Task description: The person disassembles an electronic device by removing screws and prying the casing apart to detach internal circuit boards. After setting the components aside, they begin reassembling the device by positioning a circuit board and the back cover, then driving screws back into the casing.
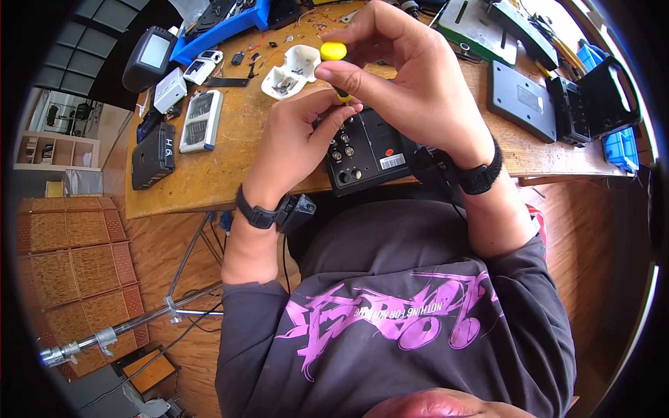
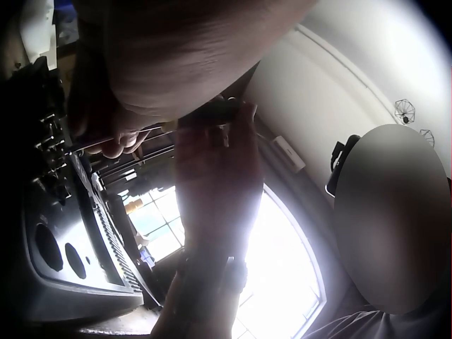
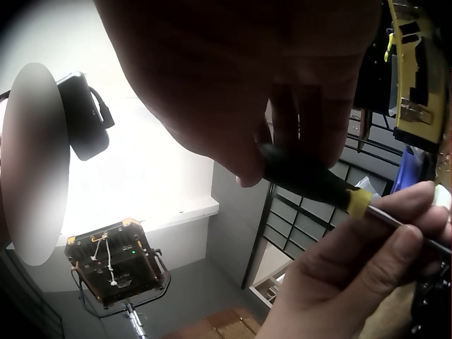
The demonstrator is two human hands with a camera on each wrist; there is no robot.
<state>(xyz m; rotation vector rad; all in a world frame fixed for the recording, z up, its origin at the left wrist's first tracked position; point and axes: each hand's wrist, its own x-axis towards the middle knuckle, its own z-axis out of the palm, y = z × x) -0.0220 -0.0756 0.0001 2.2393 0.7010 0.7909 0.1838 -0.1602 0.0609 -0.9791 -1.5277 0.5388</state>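
A screwdriver [image 3: 304,175] with a dark handle, yellow collar and thin metal shaft stands over a black electronic device [image 1: 373,143]. My right hand [image 1: 425,83] grips its handle between thumb and fingers, the yellow cap [image 1: 333,51] showing at the top. With thumb and fingertips, my left hand [image 1: 296,132] pinches the metal shaft low down, close over the device. The device lies on the workbench at its front edge, with round metal connectors [image 1: 348,151], a white label [image 1: 392,161] and an orange sticker on the upper face. My fingers hide the screwdriver's tip in the head view.
Beyond my left hand sits a white dish [image 1: 307,57] of small metal parts. Leftward lie a case of bits [image 1: 200,122] and a black block [image 1: 153,157]. A blue tray [image 1: 260,14] stands at the back, a flat grey unit [image 1: 521,99] at the right. Small scraps litter the bench.
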